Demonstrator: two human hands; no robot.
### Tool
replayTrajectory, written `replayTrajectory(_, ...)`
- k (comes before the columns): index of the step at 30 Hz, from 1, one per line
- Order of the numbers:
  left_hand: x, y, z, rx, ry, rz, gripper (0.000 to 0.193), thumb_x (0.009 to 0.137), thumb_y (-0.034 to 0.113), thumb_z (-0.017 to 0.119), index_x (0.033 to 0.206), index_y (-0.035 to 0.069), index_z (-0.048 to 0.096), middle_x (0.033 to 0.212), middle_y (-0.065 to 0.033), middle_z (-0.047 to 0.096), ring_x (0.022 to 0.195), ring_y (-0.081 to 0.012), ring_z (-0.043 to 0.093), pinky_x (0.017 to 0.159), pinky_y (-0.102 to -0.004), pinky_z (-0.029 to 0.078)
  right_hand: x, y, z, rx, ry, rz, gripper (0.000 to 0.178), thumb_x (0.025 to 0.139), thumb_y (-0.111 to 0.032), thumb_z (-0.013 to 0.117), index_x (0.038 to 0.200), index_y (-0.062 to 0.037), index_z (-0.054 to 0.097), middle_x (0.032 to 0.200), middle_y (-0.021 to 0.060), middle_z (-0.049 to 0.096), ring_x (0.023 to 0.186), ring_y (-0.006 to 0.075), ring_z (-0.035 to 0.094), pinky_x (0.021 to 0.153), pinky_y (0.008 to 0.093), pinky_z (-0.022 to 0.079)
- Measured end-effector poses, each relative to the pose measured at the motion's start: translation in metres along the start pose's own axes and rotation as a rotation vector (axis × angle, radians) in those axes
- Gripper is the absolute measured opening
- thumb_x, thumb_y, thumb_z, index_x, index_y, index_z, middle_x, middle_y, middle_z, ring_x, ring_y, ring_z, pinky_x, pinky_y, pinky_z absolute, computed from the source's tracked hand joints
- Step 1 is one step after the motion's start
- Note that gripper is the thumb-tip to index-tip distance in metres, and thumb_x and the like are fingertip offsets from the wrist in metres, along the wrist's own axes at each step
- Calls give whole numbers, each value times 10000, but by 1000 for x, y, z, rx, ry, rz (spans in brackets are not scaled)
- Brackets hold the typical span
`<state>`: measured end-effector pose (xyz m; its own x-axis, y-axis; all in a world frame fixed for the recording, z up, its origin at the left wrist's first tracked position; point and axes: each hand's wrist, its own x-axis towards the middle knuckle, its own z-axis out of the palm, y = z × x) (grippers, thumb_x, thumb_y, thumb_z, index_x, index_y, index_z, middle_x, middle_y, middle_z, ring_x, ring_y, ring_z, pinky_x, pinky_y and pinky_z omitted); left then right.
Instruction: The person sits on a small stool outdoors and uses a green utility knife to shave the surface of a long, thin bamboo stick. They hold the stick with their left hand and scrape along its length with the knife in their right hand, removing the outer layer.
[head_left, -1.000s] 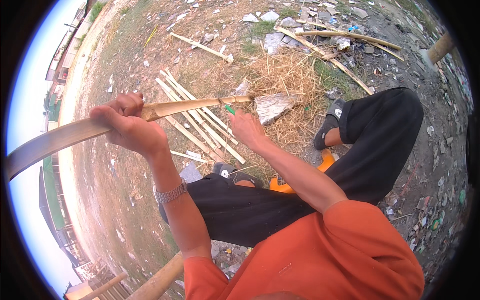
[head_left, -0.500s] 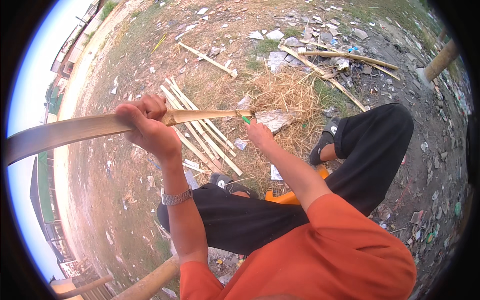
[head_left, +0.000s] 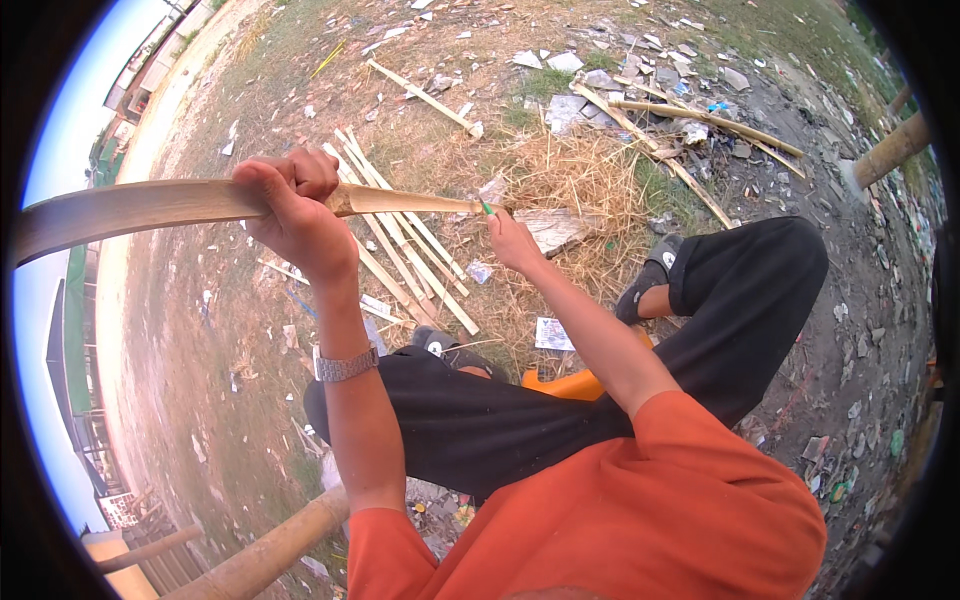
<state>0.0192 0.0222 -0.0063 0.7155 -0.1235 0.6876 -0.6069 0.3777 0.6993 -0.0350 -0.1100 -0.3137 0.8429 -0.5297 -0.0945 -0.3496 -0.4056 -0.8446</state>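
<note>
Littered ground (head_left: 200, 345) spreads below, and the left hand (head_left: 305, 215) clenches a long bamboo strip (head_left: 140, 208) in a fist, its far end meeting the right hand (head_left: 513, 242), curled closed round a green tool (head_left: 488, 208), an unreadable printed slip (head_left: 552, 335) beside that forearm, pale slats (head_left: 430, 272) lying between both hands.

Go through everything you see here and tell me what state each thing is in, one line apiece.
Long bamboo strip: gripped, uncovered at both sides of the fist
Left hand: closed around the strip
Right hand: closed on the green tool
Green tool: at the strip's far end; working edge unclear
Pale strips: lying loose, bunched together
Straw: loosely heaped
Wristwatch: worn
Orange object: partly hidden
</note>
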Motion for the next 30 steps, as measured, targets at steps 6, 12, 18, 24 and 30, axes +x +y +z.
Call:
replayTrajectory(6,3,0,16,-45,-63,-35,525,963,537,393,657,148,219,534,49,182,502,-86,186,573,-303,312,33,77,10,82,-29,206,299,984,-310,382,1056,-52,513,804,262,624,799,403,633,717,518,489)
replayTrajectory(12,6,-1,-11,15,43,-6,499,978,487,408,669,137,234,531,48,195,489,-81,203,532,-285,294,91,35,-71,-1918,25,-514,181,947,-192,501,970,-20,553,663,11,560,622,161,622,442,251,447)
replayTrajectory(18,5,4,0,122,27,-23,515,972,525,377,659,135,254,536,46,204,497,-88,212,556,-285,331,74,-33,-160,-757,56,-87,261,966,-223,417,979,18,519,812,176,643,797,313,658,649,448,517)
replayTrajectory(24,2,1,16,115,-102,74,548,974,539,332,662,89,342,540,2,315,498,-120,341,504,-274,329,-29,-109,-111,156,-83,12,384,1006,-317,310,959,16,494,702,231,596,641,391,583,637,493,420)
replayTrajectory(30,3,2,3,292,-110,167,645,938,623,245,588,91,349,511,-11,343,465,-125,378,655,-340,479,-108,-200,-119,249,-19,-226,318,988,-267,402,901,25,490,571,253,546,561,438,570,536,517,436)
